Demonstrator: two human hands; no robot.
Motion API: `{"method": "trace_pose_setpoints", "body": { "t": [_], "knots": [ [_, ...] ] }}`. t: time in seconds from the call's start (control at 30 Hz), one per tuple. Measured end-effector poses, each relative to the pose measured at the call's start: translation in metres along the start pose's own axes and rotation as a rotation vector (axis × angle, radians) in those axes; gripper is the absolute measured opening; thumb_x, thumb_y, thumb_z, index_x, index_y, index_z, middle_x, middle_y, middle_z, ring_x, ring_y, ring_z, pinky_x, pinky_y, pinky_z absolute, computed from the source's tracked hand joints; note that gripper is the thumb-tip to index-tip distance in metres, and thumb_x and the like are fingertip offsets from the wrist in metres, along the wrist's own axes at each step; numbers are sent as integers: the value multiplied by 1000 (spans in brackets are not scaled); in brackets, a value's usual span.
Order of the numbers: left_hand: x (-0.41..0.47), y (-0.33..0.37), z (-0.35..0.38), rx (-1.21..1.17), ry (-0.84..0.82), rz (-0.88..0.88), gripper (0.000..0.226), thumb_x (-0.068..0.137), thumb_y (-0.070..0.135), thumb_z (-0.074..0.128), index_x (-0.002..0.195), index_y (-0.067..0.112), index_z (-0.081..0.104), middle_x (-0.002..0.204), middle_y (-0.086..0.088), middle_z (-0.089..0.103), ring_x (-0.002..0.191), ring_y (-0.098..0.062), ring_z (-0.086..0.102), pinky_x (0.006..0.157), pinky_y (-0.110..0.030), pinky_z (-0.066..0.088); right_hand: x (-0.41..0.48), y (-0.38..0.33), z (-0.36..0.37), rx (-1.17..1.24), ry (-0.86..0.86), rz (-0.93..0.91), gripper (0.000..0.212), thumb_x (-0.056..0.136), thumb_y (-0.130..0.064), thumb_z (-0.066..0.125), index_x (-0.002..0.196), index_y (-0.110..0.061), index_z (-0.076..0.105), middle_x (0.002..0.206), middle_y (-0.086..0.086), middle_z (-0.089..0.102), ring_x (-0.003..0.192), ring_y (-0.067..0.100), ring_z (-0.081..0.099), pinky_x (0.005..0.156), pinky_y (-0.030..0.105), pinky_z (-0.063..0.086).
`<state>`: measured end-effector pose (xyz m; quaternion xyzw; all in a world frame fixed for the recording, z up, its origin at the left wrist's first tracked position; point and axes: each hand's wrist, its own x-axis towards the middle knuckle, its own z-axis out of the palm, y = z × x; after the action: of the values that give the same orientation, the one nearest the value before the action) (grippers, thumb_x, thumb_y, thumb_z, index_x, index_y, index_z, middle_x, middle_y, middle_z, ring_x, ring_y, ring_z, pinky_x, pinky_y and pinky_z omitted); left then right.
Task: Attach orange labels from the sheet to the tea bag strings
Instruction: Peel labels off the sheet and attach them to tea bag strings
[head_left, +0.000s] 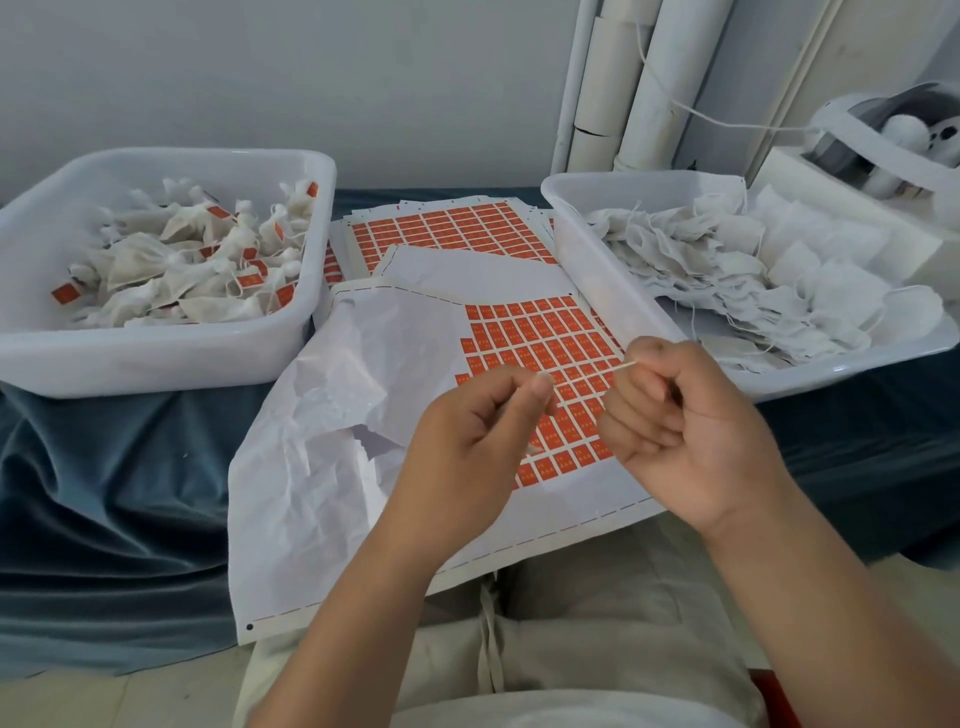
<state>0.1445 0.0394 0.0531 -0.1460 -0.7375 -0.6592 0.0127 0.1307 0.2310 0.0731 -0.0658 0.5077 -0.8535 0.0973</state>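
- The left hand (467, 431) and right hand (691, 426) each pinch one end of a string (587, 375) with curled fingers. They pull it taut at centre frame, probably so a label can fold cleanly over it.
- The string sits just above the sheet (597, 499), over its orange labels (524, 338), so the next label is close by.
- The string's own bag is not visible (perhaps inside the right fist; I cannot tell).
- The left bin (156, 358), upper left, holds tagged bags (182, 270), and the right bin (597, 270), upper right, holds bare bags (753, 280). Supply and finished work thus flank the sheet.
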Motion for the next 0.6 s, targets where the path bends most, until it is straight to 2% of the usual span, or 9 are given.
{"method": "trace_pose_setpoints", "body": {
  "t": [0.07,0.1,0.23,0.27,0.33,0.4,0.43,0.5,0.6],
  "knots": [
    [-2,1,1,33,13,4,38,100,54,48,87,25,69,86,-7,72,82,-31,71,77,-48,61,2,3,1,32,-14,7,33,90,-24,62,59,-20,50,47,-8,33,42,7,27,44,21,37],
    [-3,2,2,45,12,0,37,100,55,48,85,28,69,83,-7,71,80,-31,69,76,-49,60,3,4,1,11,-23,7,32,92,-26,61,62,-20,51,48,-7,34,43,7,30,46,21,38],
    [-3,3,5,111,-25,8,30,101,51,50,78,39,66,78,3,69,74,-16,67,68,-30,56,2,0,1,-68,-27,-19,31,96,-29,60,68,-18,58,57,-3,44,52,11,40,53,23,44],
    [-3,2,6,120,-38,11,30,104,46,52,80,37,67,81,5,71,78,-15,68,69,-25,56,1,0,1,-79,-23,-33,29,94,-31,63,69,-18,60,65,-2,52,59,12,47,58,24,47],
    [-3,0,9,132,-54,30,34,109,37,52,83,27,71,85,6,72,84,-15,69,73,-22,56,0,-1,2,-35,-25,-37,20,89,-33,73,74,-21,67,100,1,70,92,14,66,78,27,55],
    [-4,0,10,121,-56,39,34,110,32,52,85,21,72,84,5,72,82,-14,68,72,-18,53,0,-1,4,138,-52,15,16,87,-35,79,79,-23,71,134,6,69,126,20,65,95,34,56],
    [-4,0,10,116,-55,37,33,110,31,53,86,20,73,83,5,72,79,-12,67,70,-15,51,-1,-1,6,231,-63,42,15,89,-34,77,80,-23,72,138,8,69,132,23,64,98,37,56],
    [-3,0,9,124,-59,24,31,110,30,54,86,22,73,80,6,70,76,-9,65,70,-13,49,-2,0,12,347,-49,65,18,93,-32,71,79,-21,74,124,8,75,127,24,68,100,40,57],
    [-2,-2,6,131,-77,5,30,109,31,54,87,23,74,82,8,71,79,-10,66,71,-19,53,-3,1,17,366,-25,51,27,98,-31,62,76,-19,73,90,-1,75,98,18,75,95,37,59]
  ]
}}
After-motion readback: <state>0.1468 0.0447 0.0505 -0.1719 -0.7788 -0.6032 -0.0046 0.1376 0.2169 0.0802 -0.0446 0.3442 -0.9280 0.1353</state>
